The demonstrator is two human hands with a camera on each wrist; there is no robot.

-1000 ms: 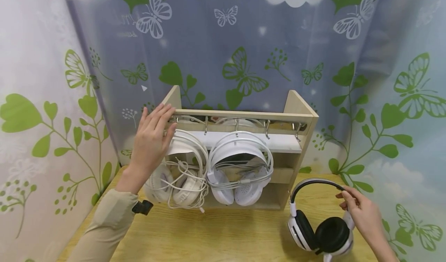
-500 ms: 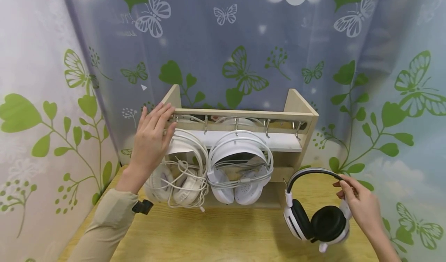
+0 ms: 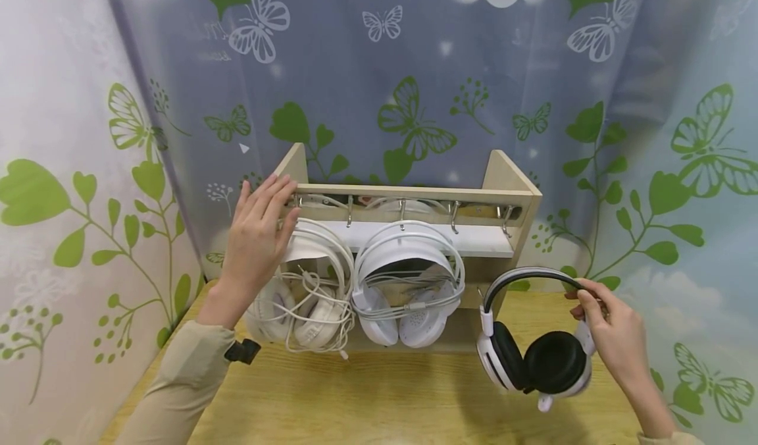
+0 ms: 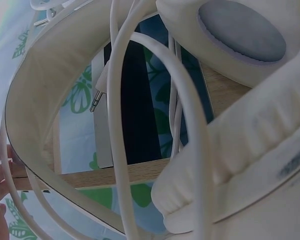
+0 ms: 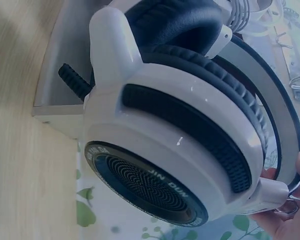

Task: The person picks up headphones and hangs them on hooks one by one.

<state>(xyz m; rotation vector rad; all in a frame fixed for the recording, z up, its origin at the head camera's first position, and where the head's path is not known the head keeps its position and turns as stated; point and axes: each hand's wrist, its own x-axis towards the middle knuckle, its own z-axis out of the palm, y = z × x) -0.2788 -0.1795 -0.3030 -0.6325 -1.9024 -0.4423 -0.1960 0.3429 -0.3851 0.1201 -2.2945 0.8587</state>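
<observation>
My left hand point(image 3: 257, 237) rests on the top left corner of a wooden rack point(image 3: 414, 191), its fingers nearly straight. Below it hang white headphones point(image 3: 322, 323) wound in their own cable. The left wrist view shows their cream headband point(image 4: 27, 95) and a loose audio plug point(image 4: 96, 101) up close. Beside them hangs a second white pair point(image 3: 379, 316) with a coiled cable. My right hand point(image 3: 618, 333) pinches the headband of white-and-black headphones point(image 3: 556, 363), held up to the right of the rack. In the right wrist view their white outer earcup point(image 5: 180, 120) fills the middle.
Along the rack's front rail runs a row of metal hooks point(image 3: 454, 218); those on the right carry nothing. A yellow wooden tabletop point(image 3: 355, 399) lies beneath. Printed curtains point(image 3: 331, 70) enclose the back and both sides.
My right hand has lifted the white-and-black headphones upward and slightly left, nearer the rack's right side. The left hand keeps its place on the rack.
</observation>
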